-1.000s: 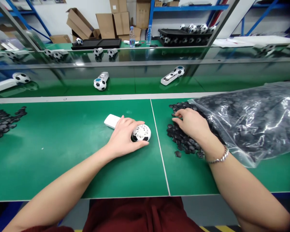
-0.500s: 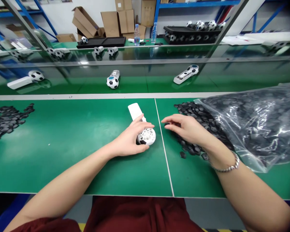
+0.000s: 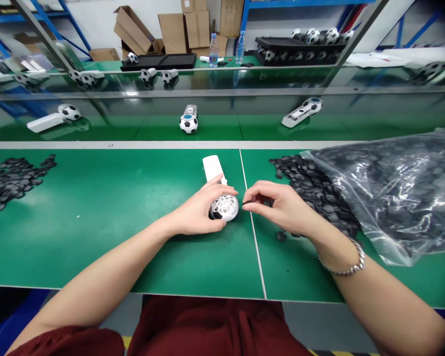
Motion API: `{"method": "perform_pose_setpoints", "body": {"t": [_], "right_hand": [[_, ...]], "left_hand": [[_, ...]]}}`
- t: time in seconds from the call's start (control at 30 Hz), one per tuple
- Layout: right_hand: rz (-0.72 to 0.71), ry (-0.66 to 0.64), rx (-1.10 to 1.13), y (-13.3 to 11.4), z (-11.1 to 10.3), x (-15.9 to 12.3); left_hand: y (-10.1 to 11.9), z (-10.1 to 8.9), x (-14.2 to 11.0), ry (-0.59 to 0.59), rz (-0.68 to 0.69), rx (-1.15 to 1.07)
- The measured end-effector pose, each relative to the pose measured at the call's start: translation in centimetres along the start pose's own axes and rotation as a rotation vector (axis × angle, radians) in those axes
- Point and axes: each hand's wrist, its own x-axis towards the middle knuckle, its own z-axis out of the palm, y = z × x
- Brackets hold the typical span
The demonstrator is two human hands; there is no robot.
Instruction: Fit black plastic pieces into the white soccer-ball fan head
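A white plastic device [image 3: 225,207] lies on the green table, its round football-shaped head toward me and its flat handle pointing away. The head is an open lattice with one black patch filled in at its lower left. My left hand [image 3: 202,210] grips the head from the left, thumb below and fingers above. Just right of the head, my right hand [image 3: 278,202] pinches a small black plastic piece [image 3: 247,202] between thumb and fingertips. Beyond and under that hand spreads a pile of the same black pieces [image 3: 319,190].
A clear plastic bag [image 3: 400,198] full of black pieces lies at the right. Another heap of black pieces [image 3: 15,180] is at the far left. Behind a white strip, a belt [image 3: 133,118] carries several football-headed devices [image 3: 189,121]. Black trays [image 3: 300,54] stand farther back.
My right hand has moved left from the pile toward the device, with a black piece in its fingertips. My left hand stays on the device. The devices on the belt have shifted right.
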Motion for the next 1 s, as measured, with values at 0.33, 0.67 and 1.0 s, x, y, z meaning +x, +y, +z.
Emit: {"method": "perform_pose_setpoints", "body": {"t": [0.33, 0.67, 1.0], "right_hand": [[0.076, -0.114, 0.154, -0.1, 1.3, 0.4], [0.142, -0.045, 0.221, 0.5, 2.2, 0.7], [0.518, 0.348, -0.597, 5.1, -3.3, 1.2]], "left_hand": [[0.5, 1.0, 0.4, 0.098, -0.074, -0.038], [1.2, 2.2, 0.9, 0.209, -0.130, -0.030], [1.1, 1.3, 0.7, 0.104, -0.146, -0.033]]}}
